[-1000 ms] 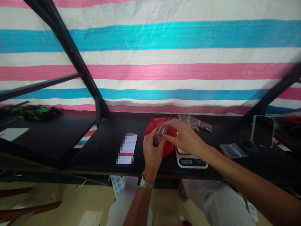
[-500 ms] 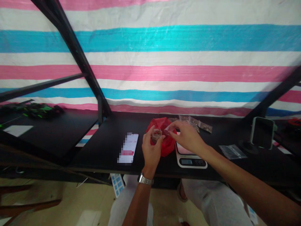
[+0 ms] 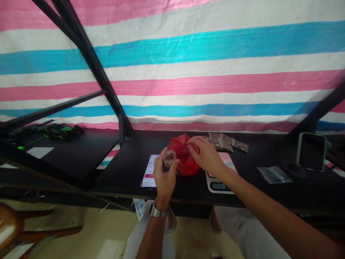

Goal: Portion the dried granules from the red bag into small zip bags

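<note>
My left hand (image 3: pixel 165 176) grips a small clear plastic cup (image 3: pixel 170 157) by its sides, thumb on the right and fingers on the left. Brown, dry-looking bits lie inside the cup. Directly right of it, an open red plastic bag (image 3: pixel 185 167) rests on the table. My right hand (image 3: pixel 206 154) is over the bag's right side with its fingers curled together at the mouth. What the fingertips hold is too blurred to make out. Partly under my right forearm stands a white digital scale (image 3: pixel 228 162).
Several small filled clear packets (image 3: pixel 239 145) lie behind the scale. A flat clear bag (image 3: pixel 274 175) is to the right, near a dark-screened device on a stand (image 3: pixel 311 151). A phone (image 3: pixel 149 171) lies partly behind my left hand. Black frame bars (image 3: pixel 107 90) rise at the left.
My left hand and the cup have moved left, away from the bag and over the phone's edge. My right hand remains by the bag; the clear piece at its fingertips is now indistinct.
</note>
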